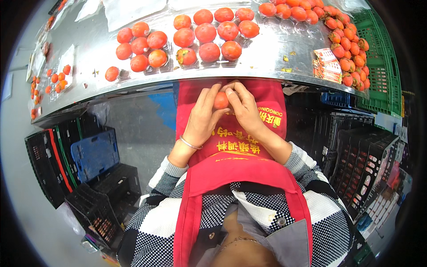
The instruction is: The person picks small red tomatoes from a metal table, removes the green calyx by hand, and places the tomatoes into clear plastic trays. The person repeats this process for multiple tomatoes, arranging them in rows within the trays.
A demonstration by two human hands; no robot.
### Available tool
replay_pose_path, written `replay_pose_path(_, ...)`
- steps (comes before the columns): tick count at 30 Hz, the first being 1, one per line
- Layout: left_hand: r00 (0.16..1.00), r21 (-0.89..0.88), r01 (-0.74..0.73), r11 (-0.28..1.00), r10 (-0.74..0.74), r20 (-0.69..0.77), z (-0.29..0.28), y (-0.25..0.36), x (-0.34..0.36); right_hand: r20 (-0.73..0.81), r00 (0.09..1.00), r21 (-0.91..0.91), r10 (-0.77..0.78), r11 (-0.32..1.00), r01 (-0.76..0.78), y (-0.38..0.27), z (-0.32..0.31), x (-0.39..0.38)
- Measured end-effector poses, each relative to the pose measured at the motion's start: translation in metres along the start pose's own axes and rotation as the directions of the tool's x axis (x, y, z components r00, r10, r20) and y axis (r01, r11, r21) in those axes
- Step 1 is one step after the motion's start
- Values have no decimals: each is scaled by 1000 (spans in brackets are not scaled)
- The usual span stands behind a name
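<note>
A small orange-red persimmon point(221, 101) is held between both hands, just in front of the table edge. My left hand point(201, 119) closes round its left side, fingers pointing toward the table. From the right, my right hand point(245, 109) has its thumb against the fruit, its other fingers curled at the far side. On the metal table point(262, 66) beyond, persimmons point(205, 33) sit in rows in a clear plastic tray. One persimmon point(186, 56) there shows its leafy calyx upward. Left of it is another tray of persimmons point(139, 46).
At the right, persimmons with leafy tops point(351, 55) are heaped beside a green crate point(378, 49) and a stack of printed cards point(328, 66). Black crates point(362, 164) stand on the floor at the right. More crates and a blue one point(94, 155) are at the left.
</note>
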State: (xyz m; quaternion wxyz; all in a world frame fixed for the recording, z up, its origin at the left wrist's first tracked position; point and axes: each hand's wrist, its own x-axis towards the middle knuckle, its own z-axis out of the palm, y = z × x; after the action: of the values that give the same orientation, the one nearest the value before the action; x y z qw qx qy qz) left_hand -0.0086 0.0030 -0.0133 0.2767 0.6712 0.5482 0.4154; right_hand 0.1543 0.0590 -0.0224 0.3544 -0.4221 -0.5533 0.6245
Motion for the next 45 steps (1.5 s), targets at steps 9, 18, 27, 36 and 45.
replay_pose_path(9, 998, -55, 55, 997, -57, -32, -1, 11, 8, -76, 932, -350, -354, 885, 307, -60, -36, -17)
replay_pose_path(18, 987, -178, 111, 978, -129, -98, -1, 0, 2, -391, 606, -869, -693, 496, 7, -145, -288, 73)
replay_pose_path(27, 991, -167, 89, 982, -104, -85, 3, 16, -1, -161, 627, -980, -762, 50, -191, -149, -338, 177)
replay_pose_path(36, 986, -187, 101, 977, -123, -112, 4, 12, 5, 521, 610, -655, -597, 178, 734, -148, -134, 126)
replay_pose_path(45, 985, -196, 110, 974, -133, -110, 4, 14, 4, 568, 665, -751, -484, 26, 660, -138, -97, 123)
